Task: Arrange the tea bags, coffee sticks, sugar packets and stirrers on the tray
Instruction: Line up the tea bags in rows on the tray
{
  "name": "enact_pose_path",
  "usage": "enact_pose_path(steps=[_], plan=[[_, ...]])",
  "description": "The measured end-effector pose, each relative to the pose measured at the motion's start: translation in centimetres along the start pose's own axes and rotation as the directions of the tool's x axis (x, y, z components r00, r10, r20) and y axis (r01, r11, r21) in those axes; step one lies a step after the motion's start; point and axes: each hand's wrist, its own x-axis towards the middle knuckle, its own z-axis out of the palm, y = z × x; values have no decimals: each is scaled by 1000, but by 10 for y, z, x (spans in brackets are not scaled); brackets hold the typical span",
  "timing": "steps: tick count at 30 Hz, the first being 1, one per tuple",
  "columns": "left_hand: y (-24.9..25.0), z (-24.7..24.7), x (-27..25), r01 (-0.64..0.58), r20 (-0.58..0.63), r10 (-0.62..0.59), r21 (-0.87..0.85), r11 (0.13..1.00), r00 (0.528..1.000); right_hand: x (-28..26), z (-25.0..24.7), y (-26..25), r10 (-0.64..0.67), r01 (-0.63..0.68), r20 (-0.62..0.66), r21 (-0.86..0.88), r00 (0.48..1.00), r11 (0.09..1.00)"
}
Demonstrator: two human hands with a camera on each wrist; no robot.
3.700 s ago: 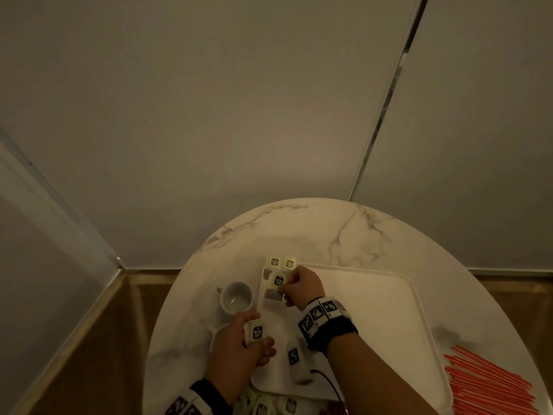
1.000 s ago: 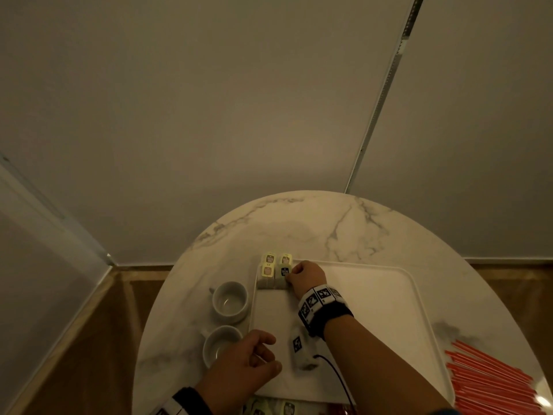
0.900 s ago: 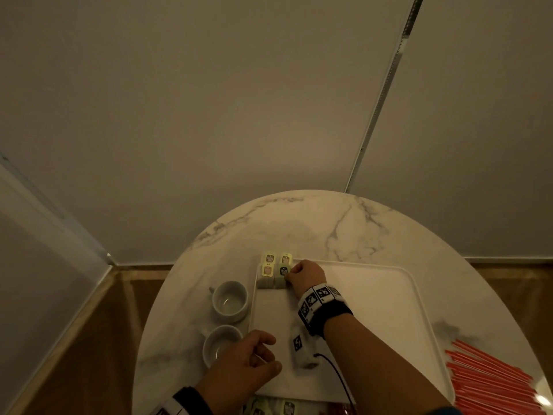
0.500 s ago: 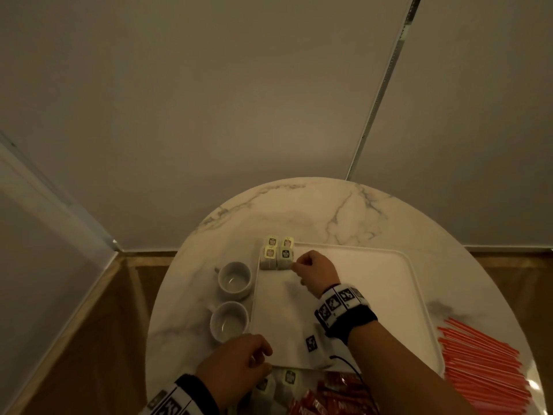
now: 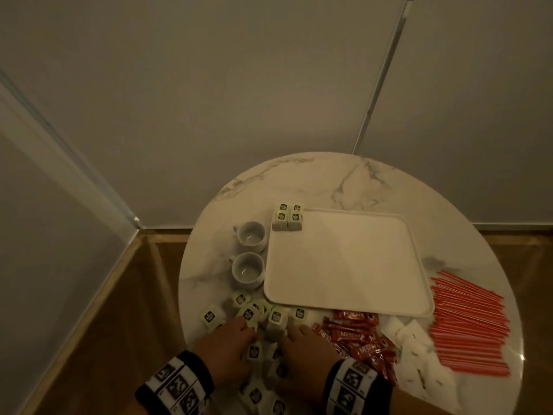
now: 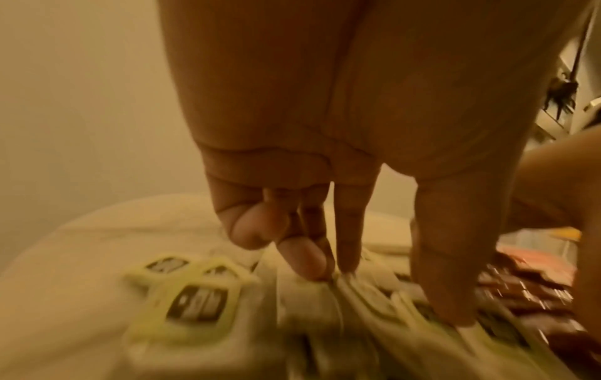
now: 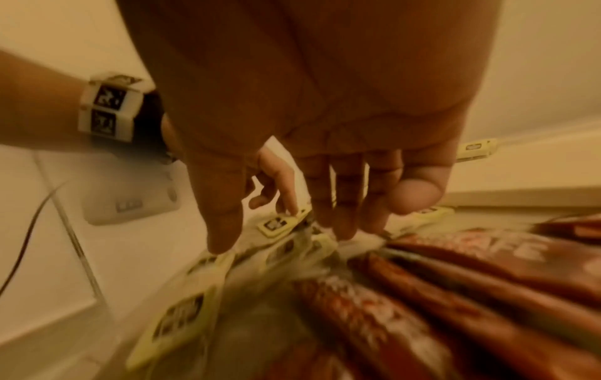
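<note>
A white tray (image 5: 344, 259) lies mid-table, with several tea bags (image 5: 287, 220) stood in a block at its far left corner. A loose pile of tea bags (image 5: 269, 319) (image 6: 195, 300) (image 7: 182, 316) lies at the near table edge. Both hands reach into that pile. My left hand (image 5: 248, 327) (image 6: 390, 288) touches the bags with its fingers pointing down. My right hand (image 5: 294, 327) (image 7: 283, 239) does the same just to the right, fingers nearly straight. Neither plainly grips a bag. Red coffee sticks (image 5: 356, 333) (image 7: 455, 282), white sugar packets (image 5: 419, 351) and red stirrers (image 5: 469, 322) lie right of the pile.
Two white cups (image 5: 250, 238) (image 5: 248, 269) stand left of the tray on the round marble table (image 5: 299, 181). A grey wall rises close behind the table. Wooden floor shows to the left below the table edge.
My right hand has drawn back from the tea bags at the tray's far corner to the loose pile. My left hand has moved into the same pile. The view has tilted down.
</note>
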Motion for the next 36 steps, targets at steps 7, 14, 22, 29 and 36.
enact_pose_path(steps=[7, 14, 22, 29, 36], plan=[[5, 21, -1, -20, -121, 15, -40, 999, 993, 3, 5, -10, 134, -137, -55, -53, 989, 989], [16, 16, 2, 46, -102, -72, -241, 969, 992, 10, 1, -18, 175, -168, -40, 131, 984, 977], [18, -21, 4, 17, -196, -201, -674, 739, 960, 2, -42, 0, 193, -88, -147, 531, 970, 843], [52, -64, 11, -11, -11, -144, -1000, -1, 989, -4, -96, 26, 175, 118, -246, 838, 953, 533], [65, -70, 38, -81, -72, -221, -996, -31, 973, 13, -107, 42, 351, 210, -394, 862, 849, 462]])
